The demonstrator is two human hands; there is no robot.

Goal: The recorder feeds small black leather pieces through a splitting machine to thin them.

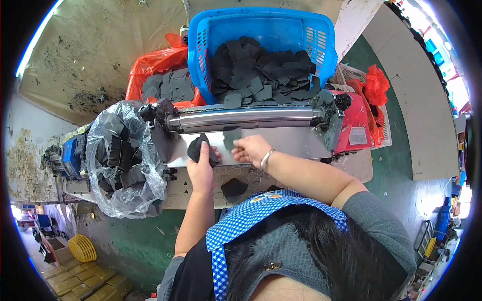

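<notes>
My left hand (203, 155) is closed round a small stack of dark grey sheet pieces (197, 146), thumb on top. Between the fingertips of my right hand (251, 149) is pinched a single thin dark grey square piece (231, 136). Both hands are over the flat metal feed plate (286, 143) of a roller machine. Just beyond them runs its shiny steel roller (246, 117), and the single piece is on the near side of it, apart from the stack.
Behind the roller, a blue plastic basket (261, 19) lies tipped toward me, full of dark pieces (256, 70). A red plastic bag (145, 67) with more pieces is beside it. To the left, a clear plastic bag (150, 193) holds dark chunks. The machine's red housing (354, 123) is at right.
</notes>
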